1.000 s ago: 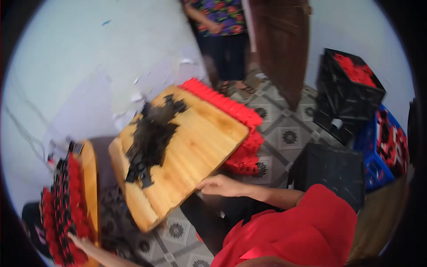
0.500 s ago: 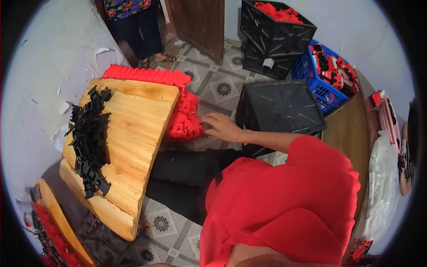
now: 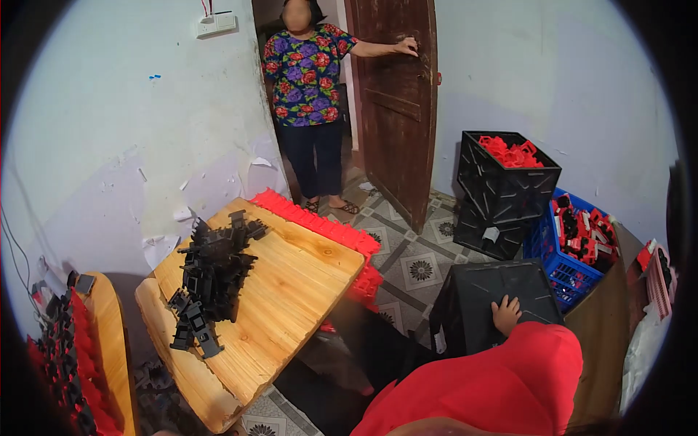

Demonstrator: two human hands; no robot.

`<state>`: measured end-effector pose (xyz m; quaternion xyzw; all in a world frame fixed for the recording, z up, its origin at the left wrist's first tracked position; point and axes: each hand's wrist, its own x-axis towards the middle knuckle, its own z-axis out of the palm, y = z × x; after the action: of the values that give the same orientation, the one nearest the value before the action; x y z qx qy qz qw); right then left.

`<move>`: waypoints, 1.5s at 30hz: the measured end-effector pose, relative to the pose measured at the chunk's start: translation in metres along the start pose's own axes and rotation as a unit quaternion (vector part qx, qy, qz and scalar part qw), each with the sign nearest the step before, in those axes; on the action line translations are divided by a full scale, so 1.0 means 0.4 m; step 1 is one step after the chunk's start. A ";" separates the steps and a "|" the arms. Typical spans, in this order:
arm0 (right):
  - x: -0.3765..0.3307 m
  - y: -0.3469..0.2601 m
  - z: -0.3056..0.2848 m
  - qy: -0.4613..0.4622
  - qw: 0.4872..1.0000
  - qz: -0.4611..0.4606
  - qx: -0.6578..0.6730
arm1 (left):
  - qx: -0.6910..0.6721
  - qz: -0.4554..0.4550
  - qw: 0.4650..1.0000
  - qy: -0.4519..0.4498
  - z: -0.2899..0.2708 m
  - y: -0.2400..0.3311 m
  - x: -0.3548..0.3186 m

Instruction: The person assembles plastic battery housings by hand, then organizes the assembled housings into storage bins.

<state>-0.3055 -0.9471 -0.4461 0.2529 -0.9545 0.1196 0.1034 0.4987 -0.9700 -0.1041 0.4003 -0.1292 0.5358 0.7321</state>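
Note:
My right hand (image 3: 507,316) rests with its fingers spread on the top of a black plastic crate (image 3: 476,287), holding nothing. A blurred, skin-toned shape between my dark-trousered legs may be my left hand or forearm (image 3: 338,363); its fingers cannot be made out. Ahead and to the left stands a wooden table (image 3: 291,283) with a pile of black plastic parts (image 3: 211,280) on its left side. Red plastic parts (image 3: 320,221) show along the table's far edge and beside its right edge, partly hidden by the tabletop.
Stacked black crates (image 3: 502,196) hold red parts (image 3: 512,151); beside them a blue basket (image 3: 549,251) contains red and black pieces. At the lower left, another wooden board (image 3: 113,341) bears red and black parts. A person (image 3: 305,94) stands in the doorway, one hand on the brown door (image 3: 392,109).
My view has lifted, bringing the doorway and the person fully in. My right hand has moved from beside the red parts onto the black crate at the right.

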 end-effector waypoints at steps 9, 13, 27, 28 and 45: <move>-0.010 -0.042 -0.095 -0.010 0.934 -0.342 0.107 | -0.219 0.116 0.624 -0.741 0.036 0.422 -0.781; -0.010 -0.048 -0.107 -0.006 0.937 -0.333 0.109 | -0.182 0.213 0.485 -0.828 0.039 0.352 -0.881; 0.023 -0.146 -0.204 -0.097 0.938 -0.328 0.062 | -0.189 0.263 0.350 -0.879 0.099 0.348 -0.927; 0.031 -0.163 -0.215 -0.123 0.939 -0.318 0.044 | -0.195 0.260 0.347 -0.880 0.106 0.350 -0.930; 0.047 -0.131 -0.167 -0.201 0.944 -0.260 0.013 | -0.189 0.292 0.309 -0.885 0.084 0.328 -0.969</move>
<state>-0.2858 -0.9809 -0.3686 0.5121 -0.8550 0.0480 -0.0664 0.2381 -1.2445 -0.2635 0.4216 -0.9063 0.0007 0.0311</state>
